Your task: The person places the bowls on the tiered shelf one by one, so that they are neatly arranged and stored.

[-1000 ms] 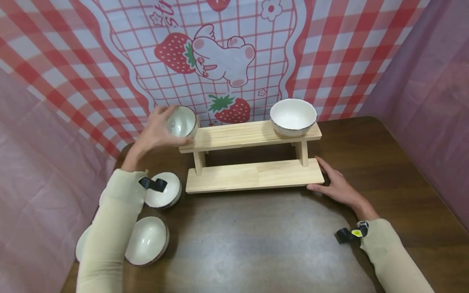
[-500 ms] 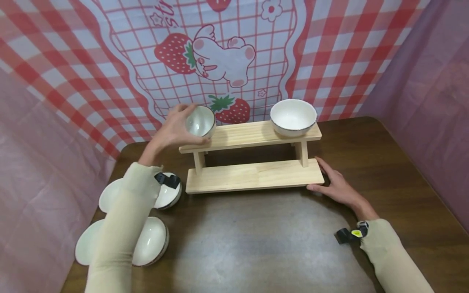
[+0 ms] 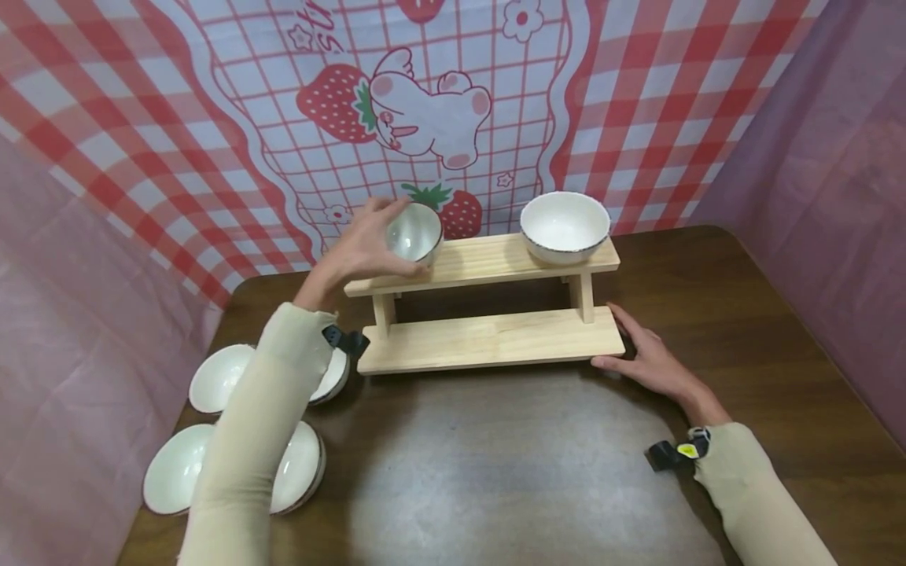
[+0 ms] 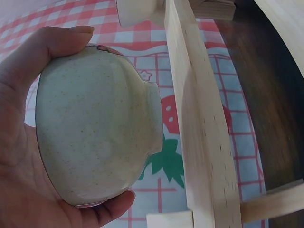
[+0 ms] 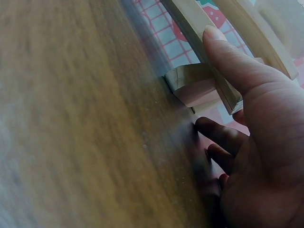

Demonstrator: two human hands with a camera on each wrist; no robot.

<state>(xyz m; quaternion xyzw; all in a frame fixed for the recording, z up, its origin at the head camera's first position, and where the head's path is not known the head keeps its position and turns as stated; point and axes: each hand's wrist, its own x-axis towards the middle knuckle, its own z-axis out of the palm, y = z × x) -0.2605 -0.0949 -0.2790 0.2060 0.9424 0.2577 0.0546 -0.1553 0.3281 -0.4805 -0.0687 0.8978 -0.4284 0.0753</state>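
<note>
My left hand [image 3: 370, 245] grips a small pale bowl [image 3: 416, 234] by its rim, thumb in front and fingers behind. The bowl hangs over the left half of the upper plank of a two-tier wooden shelf [image 3: 481, 259]. In the left wrist view a narrow gap parts the foot of the speckled bowl [image 4: 95, 123] from the plank [image 4: 202, 118]. At the lower plank's right end, my right hand [image 3: 654, 363] holds the shelf with its thumb on the front edge. In the right wrist view that thumb touches the plank [image 5: 190, 23]; some fingers are partly hidden behind the shelf.
A white bowl [image 3: 565, 228] stands on the upper plank's right end. Several more bowls, among them one at the front left [image 3: 177, 470], sit on the brown table [image 3: 495, 464], partly covered by my left sleeve. A checked cloth [image 3: 651, 118] hangs close behind the shelf.
My left hand has carried the small bowl rightward, from the upper plank's left end toward its middle. The right hand and the shelf have stayed in place.
</note>
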